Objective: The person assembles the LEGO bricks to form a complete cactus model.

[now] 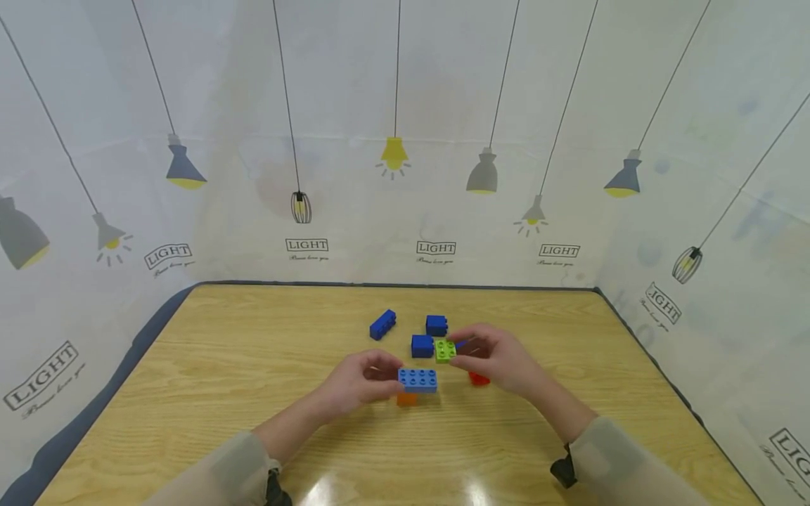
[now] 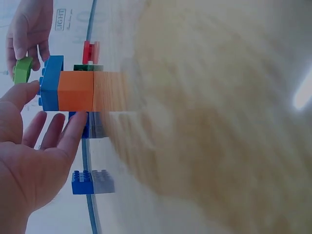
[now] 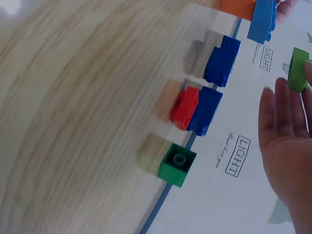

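In the head view, my left hand point(image 1: 354, 385) has thumb and fingers at the left end of a light blue toy building brick point(image 1: 418, 380), two studs wide. That brick sits on top of an orange brick point(image 2: 75, 91), which stands on the table. My right hand point(image 1: 500, 358) pinches a small lime green brick point(image 1: 446, 351) by its right side. The lime brick is in the air, a little beyond and to the right of the light blue one, and apart from it.
Dark blue bricks point(image 1: 382, 325) lie on the wooden table point(image 1: 253, 323) beyond both hands. Near the right hand are a red brick point(image 3: 185, 108) and a dark green brick point(image 3: 177, 165). A cloth printed with lamps point(image 1: 354, 211) hangs along the table's far edge and sides.
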{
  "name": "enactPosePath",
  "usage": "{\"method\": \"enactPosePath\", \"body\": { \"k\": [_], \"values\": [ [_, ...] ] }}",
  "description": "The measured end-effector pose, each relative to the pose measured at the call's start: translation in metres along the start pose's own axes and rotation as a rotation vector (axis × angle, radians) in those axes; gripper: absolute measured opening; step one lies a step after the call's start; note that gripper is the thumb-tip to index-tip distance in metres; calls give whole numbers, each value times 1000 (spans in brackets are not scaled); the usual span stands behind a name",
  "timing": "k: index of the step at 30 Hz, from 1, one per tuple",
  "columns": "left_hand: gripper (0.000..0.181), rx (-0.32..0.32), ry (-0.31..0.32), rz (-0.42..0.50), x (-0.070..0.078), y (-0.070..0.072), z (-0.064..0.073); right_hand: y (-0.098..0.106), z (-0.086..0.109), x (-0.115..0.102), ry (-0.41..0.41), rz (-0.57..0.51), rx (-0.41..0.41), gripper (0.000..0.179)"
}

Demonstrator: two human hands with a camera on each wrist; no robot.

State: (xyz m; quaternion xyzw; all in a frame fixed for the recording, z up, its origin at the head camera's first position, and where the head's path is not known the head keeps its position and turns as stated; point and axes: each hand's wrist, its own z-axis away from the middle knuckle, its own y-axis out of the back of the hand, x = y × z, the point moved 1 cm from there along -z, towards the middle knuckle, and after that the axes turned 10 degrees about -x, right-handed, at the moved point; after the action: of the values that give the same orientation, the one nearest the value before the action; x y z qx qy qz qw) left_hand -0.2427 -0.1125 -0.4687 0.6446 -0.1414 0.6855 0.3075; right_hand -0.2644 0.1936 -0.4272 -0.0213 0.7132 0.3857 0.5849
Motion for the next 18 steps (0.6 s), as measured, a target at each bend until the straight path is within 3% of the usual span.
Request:
{"method": "enactPosePath", "body": {
  "k": [6,18],
  "values": [
    [48,31,-5,-54,2,3,1,-14,-9,-7,9,82,-9,32],
    [43,38,-42,-39,5,5,0,-35,-21,-10,38,64,-73,27]
  ]
}}
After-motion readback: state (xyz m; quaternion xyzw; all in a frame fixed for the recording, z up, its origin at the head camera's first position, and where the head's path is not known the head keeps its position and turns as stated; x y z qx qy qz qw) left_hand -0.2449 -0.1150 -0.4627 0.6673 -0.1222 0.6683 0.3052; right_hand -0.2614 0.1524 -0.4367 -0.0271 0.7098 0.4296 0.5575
